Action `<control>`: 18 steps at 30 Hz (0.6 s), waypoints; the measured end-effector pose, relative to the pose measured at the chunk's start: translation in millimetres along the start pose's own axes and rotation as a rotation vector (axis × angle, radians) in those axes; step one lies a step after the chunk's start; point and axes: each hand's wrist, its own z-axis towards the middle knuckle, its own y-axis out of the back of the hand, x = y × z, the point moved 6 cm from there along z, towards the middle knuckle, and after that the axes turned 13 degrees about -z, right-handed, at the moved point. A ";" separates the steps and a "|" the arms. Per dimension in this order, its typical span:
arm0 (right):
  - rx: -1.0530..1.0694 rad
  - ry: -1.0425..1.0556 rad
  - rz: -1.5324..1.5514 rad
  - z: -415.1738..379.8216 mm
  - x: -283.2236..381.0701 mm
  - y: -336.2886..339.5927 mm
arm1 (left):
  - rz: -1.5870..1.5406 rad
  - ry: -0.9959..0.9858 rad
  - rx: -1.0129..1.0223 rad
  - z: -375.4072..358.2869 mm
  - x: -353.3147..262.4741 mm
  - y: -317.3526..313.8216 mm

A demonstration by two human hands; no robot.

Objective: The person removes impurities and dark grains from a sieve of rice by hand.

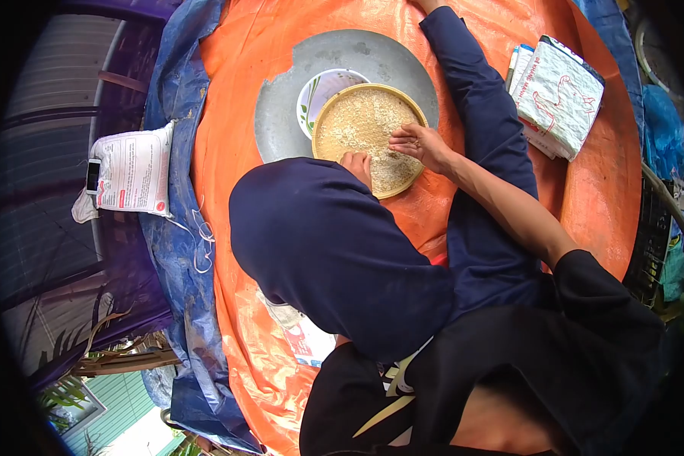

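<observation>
A round sieve with a yellow rim [321,114] holds pale grain or flakes [365,118]. It rests partly over a white bowl with a green leaf pattern [311,97], on a round grey metal tray [277,129]. My left hand [358,167] lies at the sieve's near edge, its fingers over the grain; the raised knee hides the rest of it, and I cannot tell if it holds the rim. Over the right part of the sieve, my right hand [422,146] hovers with fingers stretched out and nothing visible in it.
An orange tarp [232,99] lies under everything, with a blue tarp [178,83] along the left. Folded printed sacks [562,99] lie at the upper right. At the left, a white sack [140,171] has a phone [93,175] on it. My trousered legs flank the sieve.
</observation>
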 end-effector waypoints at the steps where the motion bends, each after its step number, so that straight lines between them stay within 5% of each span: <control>1: 0.012 -0.005 -0.009 -0.4 0.3 -0.8 | -0.005 0.002 0.003 0.1 0.2 -1.4; 18: 0.028 -0.032 -0.061 5.9 -9.2 0.8 | -0.011 0.007 -0.085 -0.4 -1.3 6.1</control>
